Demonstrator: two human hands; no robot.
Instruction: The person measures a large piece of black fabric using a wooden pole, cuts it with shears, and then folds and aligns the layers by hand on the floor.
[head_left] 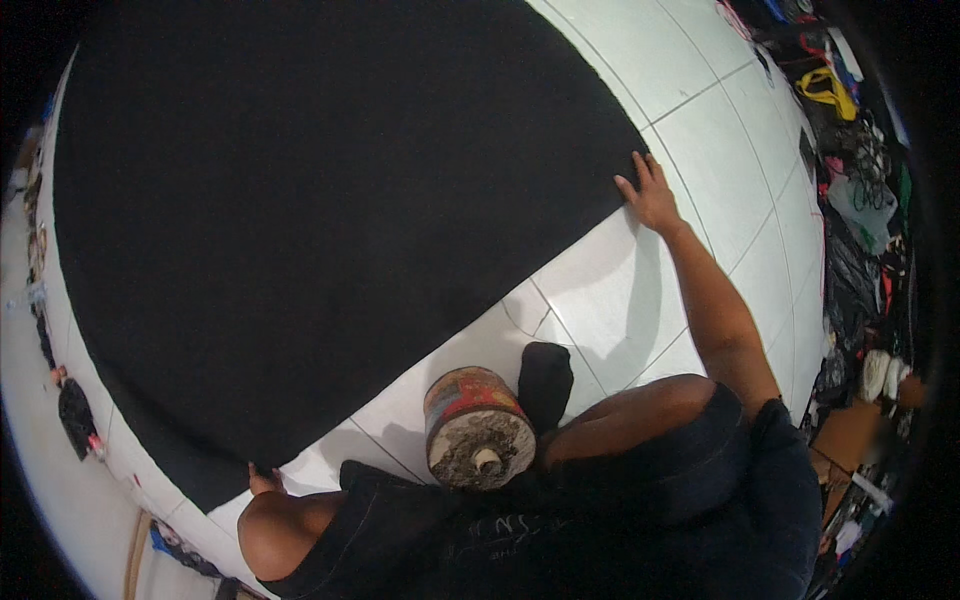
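A large black cloth point(330, 220) lies spread over the floor, its near edge running diagonally from lower left to upper right. At its right corner my right hand point(652, 195) rests with fingers apart, fingertips on the cloth. My left hand point(264, 482) is at the lower left corner, partly hidden behind my knee. Its thumb and a finger show around the cloth's edge, and a slight fold runs beside them. Between my knees stands a paint-stained can point(475, 400) with a rough grey top and a pale round stub in it.
White floor tiles point(720, 130) surround the cloth. A dark bundle point(545, 385) sits right of the can; I cannot tell what it is. Along the right wall are piled bags, a yellow item point(828, 92) and cardboard point(847, 437). More small things line the left wall, including a black bag point(75, 418).
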